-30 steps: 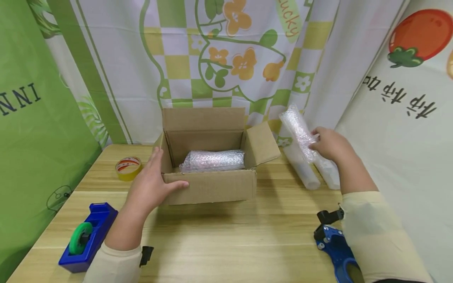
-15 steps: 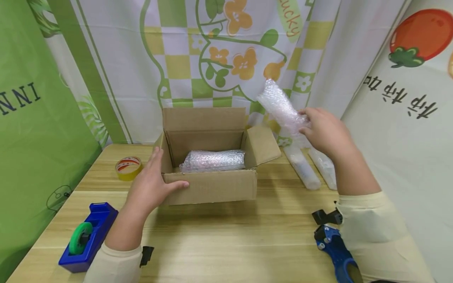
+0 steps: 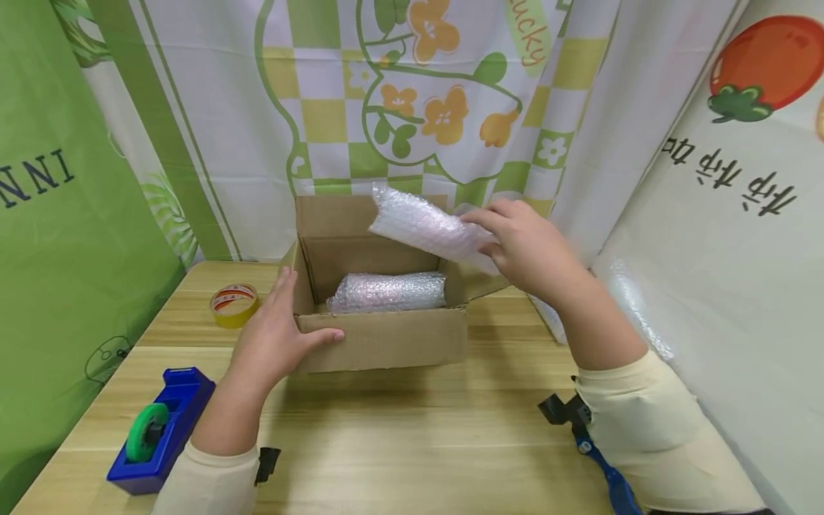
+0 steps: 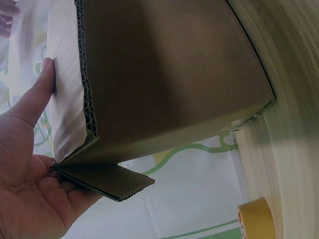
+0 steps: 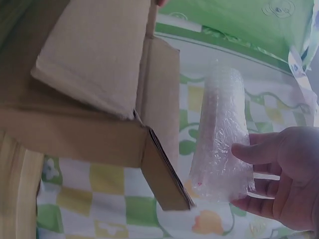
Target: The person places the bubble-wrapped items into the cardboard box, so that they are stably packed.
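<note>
My right hand (image 3: 531,247) grips one end of a bubble-wrapped roll (image 3: 431,225), pinkish inside, and holds it tilted above the right part of an open cardboard box (image 3: 383,343). In the right wrist view, thumb and fingers pinch the roll (image 5: 222,134) beside the box's flaps. A second bubble-wrapped roll (image 3: 389,292) lies lengthwise inside the box. My left hand (image 3: 270,340) holds the box's near left corner. In the left wrist view, its thumb lies along the front flap (image 4: 70,94) and its fingers are behind the side flap (image 4: 107,180).
Yellow tape (image 3: 234,306) lies left of the box, with a blue tape dispenser (image 3: 161,433) nearer me. Right of the box, more bubble wrap (image 3: 637,307) shows behind my right arm. A blue-handled tool (image 3: 611,476) lies partly under the right sleeve. Printed curtains hang behind the table.
My right hand has lifted the bubble-wrapped roll from the right side of the table and carried it left to over the box. My left hand has stayed at the box corner.
</note>
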{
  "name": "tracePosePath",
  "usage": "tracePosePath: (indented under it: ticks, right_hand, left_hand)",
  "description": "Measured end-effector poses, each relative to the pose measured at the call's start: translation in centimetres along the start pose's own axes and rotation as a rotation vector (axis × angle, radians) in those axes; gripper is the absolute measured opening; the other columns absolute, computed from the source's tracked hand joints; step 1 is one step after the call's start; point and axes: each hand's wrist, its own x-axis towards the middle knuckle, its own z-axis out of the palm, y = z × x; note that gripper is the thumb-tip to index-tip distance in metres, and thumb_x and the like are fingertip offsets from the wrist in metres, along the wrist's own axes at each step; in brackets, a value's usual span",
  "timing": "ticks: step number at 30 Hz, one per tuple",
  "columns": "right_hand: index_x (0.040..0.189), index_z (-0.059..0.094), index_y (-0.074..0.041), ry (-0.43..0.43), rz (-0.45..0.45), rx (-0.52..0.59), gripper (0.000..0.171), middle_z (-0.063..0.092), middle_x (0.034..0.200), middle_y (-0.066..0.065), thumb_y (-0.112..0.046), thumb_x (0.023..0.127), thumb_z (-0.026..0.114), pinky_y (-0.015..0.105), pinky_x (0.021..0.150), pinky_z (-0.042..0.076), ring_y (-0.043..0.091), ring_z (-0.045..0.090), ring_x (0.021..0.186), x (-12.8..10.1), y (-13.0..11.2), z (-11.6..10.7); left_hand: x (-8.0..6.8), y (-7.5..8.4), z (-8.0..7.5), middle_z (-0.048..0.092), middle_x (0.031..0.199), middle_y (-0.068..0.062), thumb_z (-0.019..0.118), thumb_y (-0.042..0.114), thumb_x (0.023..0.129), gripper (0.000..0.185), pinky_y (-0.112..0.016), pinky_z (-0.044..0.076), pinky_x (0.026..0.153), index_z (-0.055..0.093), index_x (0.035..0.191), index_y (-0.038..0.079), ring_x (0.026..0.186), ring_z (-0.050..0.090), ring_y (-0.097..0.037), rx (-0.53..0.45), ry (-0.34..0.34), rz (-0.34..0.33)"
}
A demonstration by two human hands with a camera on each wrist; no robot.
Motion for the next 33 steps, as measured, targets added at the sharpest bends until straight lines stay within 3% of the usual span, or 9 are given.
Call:
tracePosePath:
  ticks: [13, 18, 22, 27, 33]
  right_hand:
    - [0.125, 0.067, -0.021, -0.046, -0.213, -0.092, 0.047, 0.063, 0.106, 0.002, -0.004, 0.083, 0.076, 0.034, 0.081, 0.049, 0.024, 0.055, 0.097, 0.8, -3.4, 5.3]
    - [0.125, 0.068, -0.019, -0.101, -0.263, -0.130, 0.046, 0.063, 0.106, 0.003, -0.005, 0.082, 0.077, 0.034, 0.084, 0.047, 0.025, 0.056, 0.095, 0.8, -3.6, 6.8]
    - [0.127, 0.066, -0.015, -0.137, -0.219, -0.081, 0.044, 0.063, 0.109, 0.006, -0.007, 0.084, 0.076, 0.035, 0.086, 0.049, 0.026, 0.057, 0.098, 0.5, -3.3, 6.9]
    - [0.128, 0.064, -0.012, -0.080, -0.139, 0.000, 0.040, 0.062, 0.112, 0.010, -0.005, 0.088, 0.069, 0.040, 0.087, 0.051, 0.028, 0.059, 0.103, 0.4, -2.0, 5.5]
    - [0.135, 0.057, -0.014, -0.053, 0.091, 0.015, 0.041, 0.059, 0.124, 0.011, -0.020, 0.095, 0.064, 0.052, 0.094, 0.048, 0.033, 0.054, 0.118, 0.1, 1.0, 2.8]
  left_hand:
    - [0.0, 0.1, -0.1, 0.001, 0.166, -0.011, 0.072, 0.072, 0.070, 0.129, -0.063, 0.033, 0.108, 0.003, 0.159, 0.008, 0.145, 0.023, -0.045, 0.004, -0.004, -0.003]
    - [0.0, 0.1, 0.0, 0.001, 0.166, -0.011, 0.073, 0.071, 0.070, 0.129, -0.062, 0.032, 0.109, 0.004, 0.159, 0.007, 0.146, 0.022, -0.045, 0.002, -0.003, -0.004]
    - [0.1, 0.2, 0.0, 0.000, 0.166, -0.010, 0.072, 0.072, 0.070, 0.129, -0.062, 0.033, 0.108, 0.004, 0.159, 0.007, 0.145, 0.023, -0.045, 0.004, -0.006, -0.002]
    - [0.0, 0.2, -0.1, 0.001, 0.166, -0.011, 0.072, 0.073, 0.069, 0.129, -0.063, 0.033, 0.108, 0.005, 0.159, 0.007, 0.145, 0.023, -0.045, 0.003, -0.003, -0.003]
    - [0.0, 0.2, -0.2, 0.001, 0.166, -0.011, 0.071, 0.073, 0.069, 0.129, -0.063, 0.032, 0.109, 0.004, 0.159, 0.008, 0.146, 0.022, -0.045, -0.001, -0.005, -0.004]
